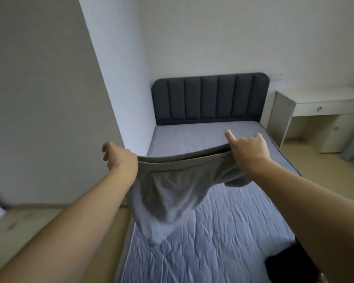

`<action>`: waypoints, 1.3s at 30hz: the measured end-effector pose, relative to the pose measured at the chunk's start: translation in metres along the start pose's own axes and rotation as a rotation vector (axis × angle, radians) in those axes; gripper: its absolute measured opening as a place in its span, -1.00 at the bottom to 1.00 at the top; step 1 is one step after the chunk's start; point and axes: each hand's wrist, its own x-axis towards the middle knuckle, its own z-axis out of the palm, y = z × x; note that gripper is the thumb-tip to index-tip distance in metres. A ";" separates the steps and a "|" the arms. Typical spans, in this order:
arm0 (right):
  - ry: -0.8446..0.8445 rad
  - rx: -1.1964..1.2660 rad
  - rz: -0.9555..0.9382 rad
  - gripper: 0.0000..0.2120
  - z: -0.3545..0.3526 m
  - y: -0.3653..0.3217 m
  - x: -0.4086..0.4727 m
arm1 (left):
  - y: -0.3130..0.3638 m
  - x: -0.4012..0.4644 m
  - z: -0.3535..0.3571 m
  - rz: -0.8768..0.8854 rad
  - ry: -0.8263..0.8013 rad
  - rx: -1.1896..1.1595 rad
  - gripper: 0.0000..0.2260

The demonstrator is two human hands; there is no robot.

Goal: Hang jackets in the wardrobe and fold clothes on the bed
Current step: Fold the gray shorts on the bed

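Head view shows two bare forearms reaching out over a bed (223,231) covered with a wrinkled blue-grey sheet. At the near right edge of the bed lies a dark, black thing (284,262), partly cut off by the right arm; what it is cannot be told. Between the hands hangs a grey garment (172,193), held up in the air above the sheet by its top hem, which is stretched from hand to hand, the cloth drooping below. The left hand (119,158) grips the left end of the hem with curled fingers. The right hand (247,148) holds the right end, fingers curled under the hem, its thumb sticking up. Beyond them stands a dark padded headboard (211,99) against the white wall. To its right is a white bench (323,103) with drawers.
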 end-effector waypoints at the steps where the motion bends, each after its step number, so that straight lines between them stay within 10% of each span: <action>1: -0.081 -0.020 0.012 -0.66 -0.010 -0.005 -0.001 | -0.006 -0.005 0.001 -0.008 -0.046 -0.001 -0.69; 10: -0.801 -0.034 -0.027 -0.80 -0.003 -0.055 0.006 | 0.049 0.015 0.046 0.150 -0.579 0.193 -0.72; 17: -1.068 0.004 -0.110 -0.79 0.216 -0.137 0.043 | 0.252 0.108 0.174 0.379 -0.556 0.343 -0.74; 22: -0.842 0.069 -0.064 -0.75 0.458 -0.228 0.047 | 0.447 0.171 0.267 0.366 -0.355 0.034 -0.61; 27: -0.594 0.383 -0.081 -0.55 0.687 -0.298 0.019 | 0.634 0.163 0.398 0.019 -0.557 -0.836 -0.39; 29: -0.520 0.468 -0.030 -0.42 0.757 -0.325 -0.008 | 0.691 0.134 0.440 -0.117 -0.397 -1.033 -0.40; 34: 0.009 0.660 0.052 -0.44 0.823 -0.342 -0.026 | 0.717 0.143 0.476 -0.248 0.170 -1.004 -0.74; 39: -0.052 0.924 0.102 -0.38 0.820 -0.322 -0.017 | 0.670 0.185 0.453 -0.204 0.073 -1.160 -0.85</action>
